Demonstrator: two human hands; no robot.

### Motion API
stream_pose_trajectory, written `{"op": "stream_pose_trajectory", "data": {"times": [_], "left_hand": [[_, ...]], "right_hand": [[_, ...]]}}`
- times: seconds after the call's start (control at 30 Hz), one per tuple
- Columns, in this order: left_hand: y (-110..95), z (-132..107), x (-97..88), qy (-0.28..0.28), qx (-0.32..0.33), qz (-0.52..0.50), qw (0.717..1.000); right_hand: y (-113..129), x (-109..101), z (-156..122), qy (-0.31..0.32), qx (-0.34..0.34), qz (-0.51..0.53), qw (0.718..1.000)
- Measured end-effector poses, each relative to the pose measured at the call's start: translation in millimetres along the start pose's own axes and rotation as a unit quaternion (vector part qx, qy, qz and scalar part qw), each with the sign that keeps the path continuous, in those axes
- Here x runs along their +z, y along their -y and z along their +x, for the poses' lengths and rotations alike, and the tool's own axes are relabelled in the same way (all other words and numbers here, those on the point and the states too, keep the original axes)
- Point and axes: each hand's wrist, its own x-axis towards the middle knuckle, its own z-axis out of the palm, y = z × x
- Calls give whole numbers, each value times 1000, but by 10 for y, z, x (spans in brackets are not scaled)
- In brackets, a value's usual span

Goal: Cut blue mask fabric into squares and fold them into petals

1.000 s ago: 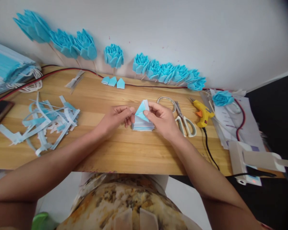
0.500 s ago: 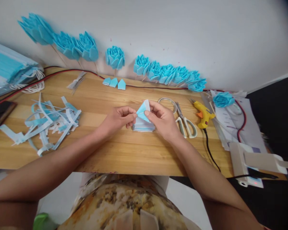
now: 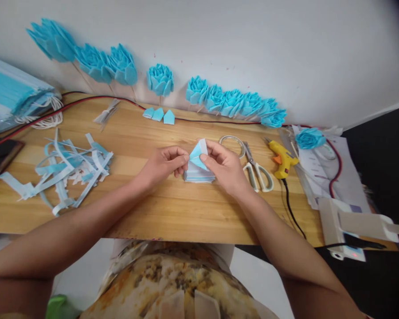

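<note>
A folded blue-and-white fabric piece (image 3: 197,152), pointed on its left side, is pinched between my two hands. My left hand (image 3: 169,163) grips its pointed tip with thumb and forefinger. At its right edge, my right hand (image 3: 223,164) holds it with the thumb across the front. Just below lies a stack of pale blue and white fabric pieces (image 3: 198,175), partly covered by the held piece and my right hand. Beyond my hands, three small folded blue pieces (image 3: 158,114) with pointed tops rest on the table.
Scissors (image 3: 256,170), a tape roll (image 3: 232,145) and a yellow glue gun (image 3: 281,158) lie to the right. Cut strips (image 3: 71,166) are heaped at left, near packed face masks (image 3: 15,95). Blue fabric flowers (image 3: 160,79) on sticks lean along the wall. A power strip (image 3: 339,226) sits front right.
My left fingers have shifted very slightly at the tip of the folded piece. Both hands stay in nearly the same place, and the table things have not moved.
</note>
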Motion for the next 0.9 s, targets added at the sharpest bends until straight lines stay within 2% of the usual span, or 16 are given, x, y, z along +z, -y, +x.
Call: {"op": "stream_pose_trajectory", "data": {"times": [0.23, 0.47, 0.9], "left_hand": [[-6, -5, 17, 7, -6, 16, 1000], [34, 1, 13, 17, 0, 25, 1000], [24, 4, 5, 9, 1, 20, 1000]], "right_hand": [[13, 24, -14, -2, 3, -4, 1000], [-20, 89, -30, 30, 9, -13, 999], [-23, 62, -19, 19, 13, 8, 1000]]}}
